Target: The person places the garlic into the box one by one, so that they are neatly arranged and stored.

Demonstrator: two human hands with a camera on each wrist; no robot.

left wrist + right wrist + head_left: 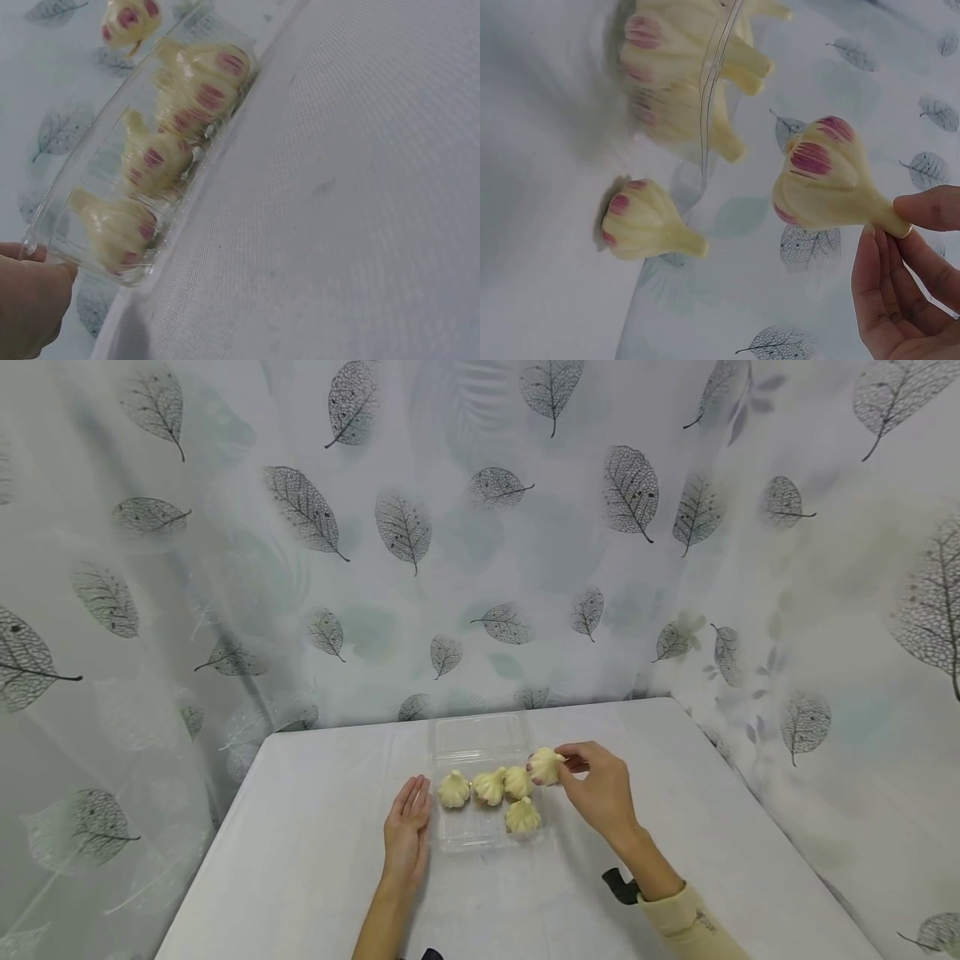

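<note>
Glossy cream garlic bulb with purple-pink streaks (545, 766) is hanging in the air, pinched by its narrow stem between thumb and fingertips of the right hand (603, 789). From that hand the bulb's body is lying to the left; its long axis is slanting, the stem pointing up and right into the fingers, the rounded base facing down and left. Not upright, then

Next outward: the clear plastic rectangular container (471, 829). Its right edge is sitting beside the held bulb, near but apart in the right wrist view; its interior is opening leftward and toward the person. Four matching cream bulbs (489, 787) are resting inside, three along a row, one nearer the front right corner. Another streaked cream bulb (649, 221) is showing in the right wrist view, seemingly on the table outside the container; head view not showing it

Farther left, the left hand (406, 831) is lying along the container's left side, fingers straight and close together, apparently touching the wall. Right hand is clearly the nearer one to the held bulb. Transparent hinged lid (480, 737) is lying open behind, toward the leaf-printed pale curtain (480, 568)
</note>
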